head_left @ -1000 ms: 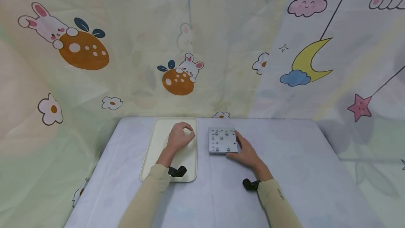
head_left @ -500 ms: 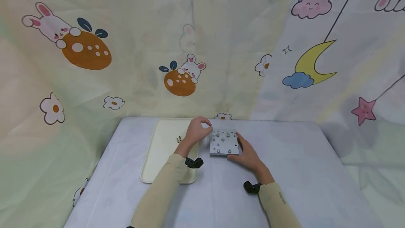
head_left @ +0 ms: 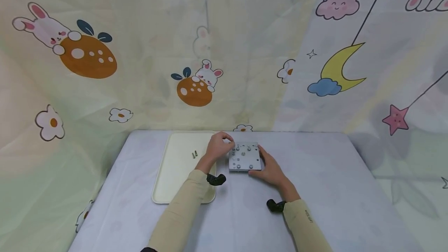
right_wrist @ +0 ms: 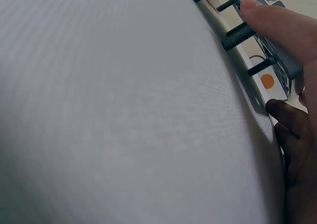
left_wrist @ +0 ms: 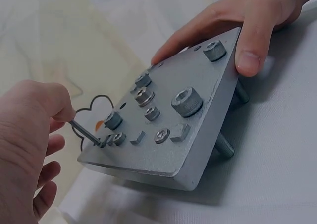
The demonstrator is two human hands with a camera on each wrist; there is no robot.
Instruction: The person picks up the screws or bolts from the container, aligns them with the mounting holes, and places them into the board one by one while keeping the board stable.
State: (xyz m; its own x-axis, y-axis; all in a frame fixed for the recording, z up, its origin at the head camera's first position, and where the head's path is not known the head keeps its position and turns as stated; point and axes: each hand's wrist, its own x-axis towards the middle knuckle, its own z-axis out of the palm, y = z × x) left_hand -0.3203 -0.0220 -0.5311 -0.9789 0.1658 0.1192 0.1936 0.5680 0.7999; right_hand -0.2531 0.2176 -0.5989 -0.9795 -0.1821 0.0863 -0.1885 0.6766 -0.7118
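A square grey metal plate (head_left: 252, 158) stands on the table, set with several bolts and screws of different sizes. Large socket-head bolts (left_wrist: 187, 103) rise from its top, and threaded shanks (right_wrist: 239, 36) stick out below. My right hand (head_left: 273, 172) grips the plate's right side, thumb on the near edge and fingers at the far one. Over its far left corner is my left hand (head_left: 217, 147). Between left thumb and forefinger I pinch a thin grey metal rod (left_wrist: 84, 132), its upper part hidden by the fingers. The rod's lower end meets a small screw (left_wrist: 102, 143) at the corner.
A cream tray (head_left: 175, 178) lies to the left of the plate, partly under the left forearm. Two small screws (head_left: 193, 155) lie in it. A white cloth (head_left: 241, 217) covers the table, and a printed curtain (head_left: 150, 88) hangs behind its far edge.
My left hand has moved right from over the tray to the plate's far left corner, uncovering the two small screws. My right hand keeps its grip on the plate.
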